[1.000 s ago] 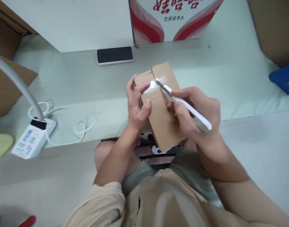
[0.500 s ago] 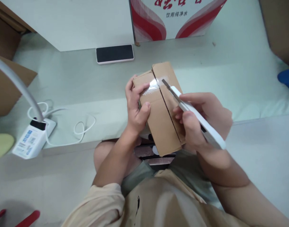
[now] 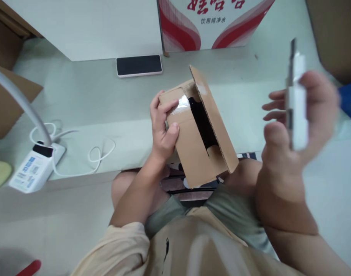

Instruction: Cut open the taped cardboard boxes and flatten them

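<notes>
A small brown cardboard box [image 3: 194,145] is tilted over my lap, gripped at its left side by my left hand [image 3: 165,130]. Clear tape sits near my left fingertips. The box's right flap stands raised, and through the gap the inside looks dark; what lies in it I cannot make out. Off to the right, apart from the box, my right hand [image 3: 302,119] holds a white utility knife [image 3: 298,103] with its blade out and pointing away from me. This hand is blurred, with several fingers spread beside the knife.
On the pale green surface lies a black-faced phone-like slab [image 3: 139,66]. Behind stands a white carton with red print [image 3: 207,34]. To the left are a white lamp base [image 3: 34,168] with a curved stem and a loose white cable [image 3: 99,161]. Something blue [image 3: 350,99] lies far right.
The box's right flap has swung up, opening a gap. My right hand has moved away to the right with the knife, now turned upward in view. My left hand has stayed on the box.
</notes>
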`<state>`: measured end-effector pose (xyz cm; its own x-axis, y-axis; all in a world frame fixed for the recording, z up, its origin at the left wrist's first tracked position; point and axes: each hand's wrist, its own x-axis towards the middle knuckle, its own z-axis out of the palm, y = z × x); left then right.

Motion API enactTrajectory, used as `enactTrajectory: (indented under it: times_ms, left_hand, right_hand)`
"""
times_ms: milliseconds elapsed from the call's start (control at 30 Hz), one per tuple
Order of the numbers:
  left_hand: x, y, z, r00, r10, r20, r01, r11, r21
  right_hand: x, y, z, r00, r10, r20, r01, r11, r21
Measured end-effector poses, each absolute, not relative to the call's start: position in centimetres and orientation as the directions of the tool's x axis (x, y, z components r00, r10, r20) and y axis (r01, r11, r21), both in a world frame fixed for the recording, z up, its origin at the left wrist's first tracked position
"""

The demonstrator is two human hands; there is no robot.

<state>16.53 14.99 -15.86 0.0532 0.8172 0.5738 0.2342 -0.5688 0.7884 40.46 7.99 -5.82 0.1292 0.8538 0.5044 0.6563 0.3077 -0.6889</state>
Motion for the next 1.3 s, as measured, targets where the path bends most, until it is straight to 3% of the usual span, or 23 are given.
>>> enactTrajectory:
  times_ms: [100, 267, 433, 533, 633, 733, 867, 1067, 1200, 1300]
  left_hand:
    - [16.6, 15.1, -15.8, 0.045, 0.822, 0.567, 0.234, -0.561, 0.795]
    - [16.4, 15.5, -15.8, -0.001, 0.808, 0.59, 0.191, -0.579, 0.793]
    - [15.9, 15.9, -16.0, -0.018, 0.835, 0.55, 0.155, -0.541, 0.826]
    - [15.7, 16.3, -16.1, -0.068, 0.851, 0.52, 0.062, -0.517, 0.854]
    - [15.3, 16.7, -15.8, -0.132, 0.885, 0.447, 0.002, -0.451, 0.893]
    - [14.7, 16.8, -15.3, -0.204, 0.897, 0.393, 0.07, -0.387, 0.919]
    - [14.1, 16.8, -15.3, -0.255, 0.912, 0.32, 0.132, -0.295, 0.946]
    - [14.9, 16.3, -14.6, -0.13, 0.988, 0.082, -0.233, -0.111, 0.966]
    - [15.1, 15.8, -13.1, 0.012, 0.991, 0.137, -0.45, -0.117, 0.885]
    - [15.0, 15.8, -12.9, 0.027, 0.992, 0.122, -0.473, -0.095, 0.876]
  right_hand:
    - [43.8, 10.6, -9.8, 0.156, 0.898, 0.411, 0.767, 0.152, -0.623]
    - [46.4, 13.2, -14.2, 0.273, 0.957, 0.092, 0.91, -0.226, -0.348]
    - [46.4, 13.5, -14.5, 0.305, 0.95, -0.064, 0.915, -0.311, -0.257]
    - [46.3, 12.9, -14.2, 0.259, 0.966, -0.001, 0.917, -0.246, -0.313]
    - [45.9, 12.2, -13.9, 0.113, 0.99, 0.084, 0.89, -0.064, -0.451]
    - [45.1, 11.6, -13.3, -0.042, 0.999, 0.033, 0.807, 0.053, -0.589]
    - [44.2, 11.0, -12.4, -0.078, 0.992, -0.1, 0.696, -0.018, -0.718]
    - [43.8, 10.6, -12.2, -0.081, 0.99, -0.117, 0.487, -0.063, -0.871]
    - [43.9, 10.6, -12.6, -0.114, 0.974, -0.198, 0.352, -0.147, -0.925]
    - [43.9, 10.6, -13.1, -0.094, 0.965, -0.245, 0.349, -0.199, -0.916]
